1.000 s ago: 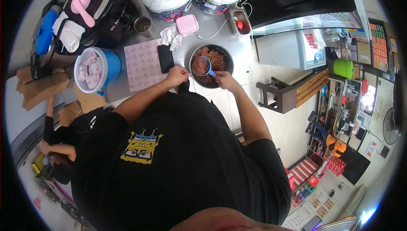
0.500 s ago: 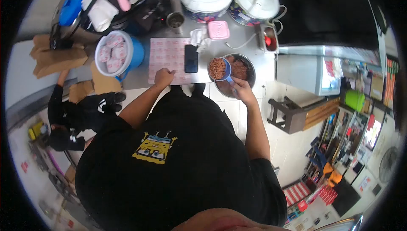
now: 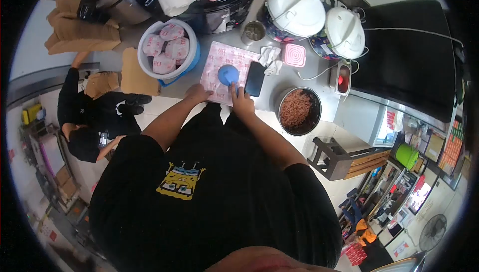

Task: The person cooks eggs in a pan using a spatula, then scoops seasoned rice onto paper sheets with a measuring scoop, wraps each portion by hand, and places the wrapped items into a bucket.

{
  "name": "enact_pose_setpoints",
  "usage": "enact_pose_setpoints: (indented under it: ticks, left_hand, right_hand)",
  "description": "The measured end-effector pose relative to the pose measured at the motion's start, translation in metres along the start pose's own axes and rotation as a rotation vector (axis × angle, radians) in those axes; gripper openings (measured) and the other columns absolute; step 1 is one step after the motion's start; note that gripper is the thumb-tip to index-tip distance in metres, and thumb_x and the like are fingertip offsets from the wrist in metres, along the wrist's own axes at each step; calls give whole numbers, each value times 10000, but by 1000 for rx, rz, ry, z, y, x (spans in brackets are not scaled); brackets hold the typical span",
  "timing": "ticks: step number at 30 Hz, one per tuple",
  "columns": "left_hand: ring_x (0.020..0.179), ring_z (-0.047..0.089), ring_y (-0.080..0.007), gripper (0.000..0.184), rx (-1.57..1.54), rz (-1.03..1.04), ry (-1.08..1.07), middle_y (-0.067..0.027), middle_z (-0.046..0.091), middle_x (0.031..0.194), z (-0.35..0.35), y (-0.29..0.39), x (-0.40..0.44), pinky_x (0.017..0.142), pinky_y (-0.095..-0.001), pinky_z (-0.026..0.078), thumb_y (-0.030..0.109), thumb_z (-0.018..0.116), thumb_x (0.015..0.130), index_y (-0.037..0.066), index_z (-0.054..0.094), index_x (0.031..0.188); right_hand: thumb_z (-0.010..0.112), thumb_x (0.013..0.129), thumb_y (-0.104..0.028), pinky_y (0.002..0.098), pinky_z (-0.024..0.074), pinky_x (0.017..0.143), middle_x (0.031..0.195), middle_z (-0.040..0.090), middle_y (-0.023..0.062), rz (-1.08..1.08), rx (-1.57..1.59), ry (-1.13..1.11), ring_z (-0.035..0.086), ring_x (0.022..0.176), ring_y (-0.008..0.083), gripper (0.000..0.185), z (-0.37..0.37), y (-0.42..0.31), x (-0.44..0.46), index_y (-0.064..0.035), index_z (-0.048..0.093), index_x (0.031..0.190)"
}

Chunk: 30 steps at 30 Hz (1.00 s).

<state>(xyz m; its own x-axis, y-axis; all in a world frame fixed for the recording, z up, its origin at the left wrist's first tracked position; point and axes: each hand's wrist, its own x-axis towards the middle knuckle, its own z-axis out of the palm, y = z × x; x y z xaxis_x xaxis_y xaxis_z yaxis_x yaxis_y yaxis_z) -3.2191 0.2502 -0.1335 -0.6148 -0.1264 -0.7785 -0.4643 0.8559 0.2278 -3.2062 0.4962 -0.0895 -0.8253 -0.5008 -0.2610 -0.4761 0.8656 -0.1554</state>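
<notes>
My right hand [image 3: 243,103] grips the handle of a blue scoop [image 3: 228,74]. The scoop is turned upside down on the printed wrapping paper [image 3: 213,67], and whatever lies under it is hidden. At the paper's near left corner, my left hand [image 3: 198,94] is closed, with its thumb on the sheet. Beside the paper's right edge is a black phone [image 3: 255,79]. Further right stands a metal pot [image 3: 318,103] of reddish-brown cooked rice [image 3: 295,109].
A blue-and-white bucket [image 3: 143,65] of wrapped rice packets stands left. Behind are a metal cup [image 3: 253,32], crumpled tissue [image 3: 270,57], a pink square lid [image 3: 294,55] and two lidded pots [image 3: 295,7]. A person [image 3: 92,117] is at left, a stool [image 3: 327,158] at right.
My right hand has moved left from the pot to the paper and tipped the rice-filled scoop upside down there. My left hand stays by the paper's near edge. The view has shifted.
</notes>
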Motion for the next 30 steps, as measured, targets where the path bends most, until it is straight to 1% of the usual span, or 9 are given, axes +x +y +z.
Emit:
enact_pose_setpoints:
  ticks: [4,14,16,20,23,25,28,29,30]
  left_hand:
    - [1137,678,-385,653,32,-12,-20,-239,704,1199,-11,10,-11,966,-484,533,543,733,867,-30,705,1179]
    - [993,714,-392,444,-79,208,11,-244,728,1092,11,0,-1,885,-468,565,402,718,850,-4,750,1027]
    - [858,720,-330,348,-363,321,34,-209,738,930,6,0,-8,853,-446,575,351,753,818,8,753,877]
    - [791,683,-281,285,-678,284,90,-137,710,892,25,-7,6,777,-414,589,249,800,788,23,711,938]
    - [823,661,-223,317,-1182,-60,132,-69,660,925,14,6,-9,709,-353,590,148,812,799,53,647,1052]
    - [869,651,-199,366,-1270,34,-358,-50,640,1008,12,-8,1,666,-304,577,141,795,857,74,593,1154]
    - [857,638,-158,250,-1251,-29,-473,-39,627,969,23,-12,17,687,-288,573,148,750,923,77,611,1118]
    - [857,638,-158,250,-1250,-33,-473,-39,627,969,25,-14,20,687,-288,573,149,750,923,77,611,1118]
    - [841,635,-160,222,-1340,-32,-522,-42,629,966,24,-15,23,700,-280,569,146,732,939,72,613,1112]
  right_hand:
    - [609,866,-82,445,614,591,1277,556,177,84,37,61,685,858,334,808,26,3,-5,-187,300,1606]
    - [532,905,21,499,550,777,1136,565,211,151,492,174,650,918,422,724,-6,4,-9,-162,360,1583]
    - [561,897,29,486,534,800,1074,577,235,189,582,216,635,916,436,686,-48,6,-26,-116,416,1552]
    - [599,931,-1,416,508,982,1313,610,273,407,580,670,631,1168,434,562,-76,38,-93,17,481,1480]
    - [632,927,-32,455,530,849,1059,666,276,663,476,719,678,943,422,576,-75,62,-150,4,482,1481]
    - [674,906,-85,459,541,820,999,669,287,763,416,648,690,904,427,592,-60,82,-182,5,497,1463]
    - [745,865,-191,506,519,857,1132,652,269,973,323,308,659,1000,425,625,-48,100,-193,-30,537,1432]
    - [792,821,-290,554,471,909,1307,581,242,1078,-92,221,581,1132,433,653,-90,62,-169,-81,575,1400]
    - [805,810,-316,565,449,933,1366,540,227,881,-74,333,543,1174,438,664,-91,63,-157,-104,582,1398]
